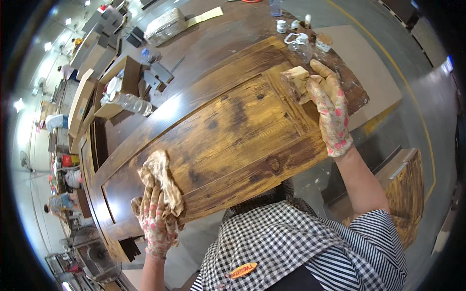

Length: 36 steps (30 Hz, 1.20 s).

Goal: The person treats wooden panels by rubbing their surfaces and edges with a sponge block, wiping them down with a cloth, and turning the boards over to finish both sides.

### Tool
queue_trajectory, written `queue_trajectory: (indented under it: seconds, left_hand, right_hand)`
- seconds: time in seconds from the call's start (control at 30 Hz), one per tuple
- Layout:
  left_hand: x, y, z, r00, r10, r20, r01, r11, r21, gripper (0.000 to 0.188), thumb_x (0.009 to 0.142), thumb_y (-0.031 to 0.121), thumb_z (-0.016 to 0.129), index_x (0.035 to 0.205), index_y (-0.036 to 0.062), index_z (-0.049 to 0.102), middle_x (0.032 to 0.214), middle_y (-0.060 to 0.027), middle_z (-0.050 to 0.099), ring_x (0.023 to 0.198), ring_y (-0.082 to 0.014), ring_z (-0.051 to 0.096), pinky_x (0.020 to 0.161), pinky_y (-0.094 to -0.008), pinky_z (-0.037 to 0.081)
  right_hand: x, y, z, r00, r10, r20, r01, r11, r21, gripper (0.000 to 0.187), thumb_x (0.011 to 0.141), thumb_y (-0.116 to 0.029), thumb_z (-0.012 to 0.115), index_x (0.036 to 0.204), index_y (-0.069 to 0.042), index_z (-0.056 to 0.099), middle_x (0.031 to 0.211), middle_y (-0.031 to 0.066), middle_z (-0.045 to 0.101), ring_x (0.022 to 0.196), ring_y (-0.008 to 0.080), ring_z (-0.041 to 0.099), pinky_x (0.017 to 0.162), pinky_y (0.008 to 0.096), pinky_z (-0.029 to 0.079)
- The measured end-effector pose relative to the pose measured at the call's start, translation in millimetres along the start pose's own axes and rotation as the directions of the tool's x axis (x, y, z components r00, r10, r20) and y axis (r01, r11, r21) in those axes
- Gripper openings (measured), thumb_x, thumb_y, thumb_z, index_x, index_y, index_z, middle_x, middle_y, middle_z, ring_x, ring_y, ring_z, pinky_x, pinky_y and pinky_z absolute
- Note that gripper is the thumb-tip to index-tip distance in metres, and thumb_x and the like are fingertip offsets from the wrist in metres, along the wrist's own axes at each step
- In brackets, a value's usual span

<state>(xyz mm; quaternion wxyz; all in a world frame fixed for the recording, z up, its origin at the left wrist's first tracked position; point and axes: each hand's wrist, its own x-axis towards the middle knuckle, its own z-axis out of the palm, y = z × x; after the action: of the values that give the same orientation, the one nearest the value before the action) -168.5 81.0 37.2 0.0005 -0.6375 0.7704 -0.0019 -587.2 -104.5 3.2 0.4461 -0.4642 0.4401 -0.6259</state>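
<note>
A brown wooden panel (228,131) with a raised frame and dark knots lies across the table in front of me. My left hand (158,218), in a stained floral glove, holds a crumpled, brown-stained rag (164,179) against the panel's near left part. Its fingers reach over the lower end of the cloth. My right hand (331,106), gloved alike, is at the panel's right end. Between its fingers and thumb is a pale yellow sponge block (296,80) with brown-stained sides. Whether the sponge touches the panel I cannot tell.
Beyond the panel's right end stand a clear bottle (300,46), a small white jar (281,26) and a cup (324,42). An open cardboard box (128,80) with bottles is at left. A wrapped bundle (166,26) lies at the back. Another wooden panel (407,194) stands at lower right.
</note>
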Motion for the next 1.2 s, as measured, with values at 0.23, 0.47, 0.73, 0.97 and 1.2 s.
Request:
queue_trajectory:
  seconds: [0.23, 0.47, 0.73, 0.97, 1.2]
  left_hand:
    - [78, 111, 11, 0.94, 0.336, 0.055, -0.329, 0.938, -0.108, 0.075, 0.08, 0.041, 0.072, 0.146, 0.0104, 0.052, 0.155, -0.0136, 0.046, 0.143, -0.0333, 0.042, 0.118, -0.067, 0.019]
    - [-25, -35, 46, 0.955, -0.266, -0.129, 0.18, 0.869, -0.462, 0.041, 0.094, 0.018, 0.06, 0.133, 0.0064, 0.062, 0.136, -0.0164, 0.062, 0.133, -0.0331, 0.051, 0.118, -0.05, 0.031]
    - [-112, -179, 38, 0.661, -0.75, -0.024, 0.736, 0.642, 0.213, 0.058, 0.096, 0.033, 0.057, 0.144, 0.0005, 0.051, 0.154, -0.0198, 0.045, 0.142, -0.0383, 0.041, 0.121, -0.0538, 0.023]
    - [40, 14, 21, 0.941, 0.327, 0.083, -0.308, 0.933, -0.187, 0.06, 0.091, 0.037, 0.059, 0.144, 0.01, 0.054, 0.157, -0.0136, 0.044, 0.148, -0.0332, 0.036, 0.123, -0.0539, 0.019]
    - [185, 170, 23, 0.406, 0.878, -0.252, -0.909, 0.36, -0.211, 0.07, 0.082, 0.043, 0.065, 0.14, 0.0051, 0.057, 0.151, -0.012, 0.049, 0.149, -0.0355, 0.033, 0.115, -0.072, 0.015]
  right_hand:
    - [0, -1, 7, 0.991, -0.125, 0.036, 0.13, 0.963, -0.238, 0.048, 0.103, -0.034, 0.058, 0.142, -0.006, 0.053, 0.135, 0.0081, 0.058, 0.126, 0.0174, 0.053, 0.11, 0.0343, 0.041]
    - [5, 9, -8, 0.989, -0.127, 0.075, 0.135, 0.985, -0.111, 0.045, 0.108, -0.026, 0.049, 0.144, 0.0, 0.048, 0.14, 0.013, 0.055, 0.131, 0.0209, 0.053, 0.113, 0.0366, 0.041]
    - [15, 18, -23, 0.971, 0.012, -0.24, -0.028, 0.998, -0.064, 0.04, 0.107, -0.028, 0.051, 0.137, -0.003, 0.056, 0.13, 0.0109, 0.061, 0.123, 0.0187, 0.057, 0.107, 0.0359, 0.048]
    - [14, 17, -9, 0.973, -0.059, -0.224, 0.086, 0.99, 0.111, 0.032, 0.102, -0.022, 0.061, 0.127, -0.003, 0.058, 0.113, 0.0068, 0.064, 0.101, 0.0153, 0.064, 0.09, 0.0323, 0.056]
    - [6, 12, -6, 0.957, 0.082, -0.278, -0.013, 0.97, 0.244, 0.035, 0.103, -0.024, 0.059, 0.134, -0.008, 0.056, 0.123, 0.0079, 0.064, 0.109, 0.0198, 0.064, 0.093, 0.0382, 0.056]
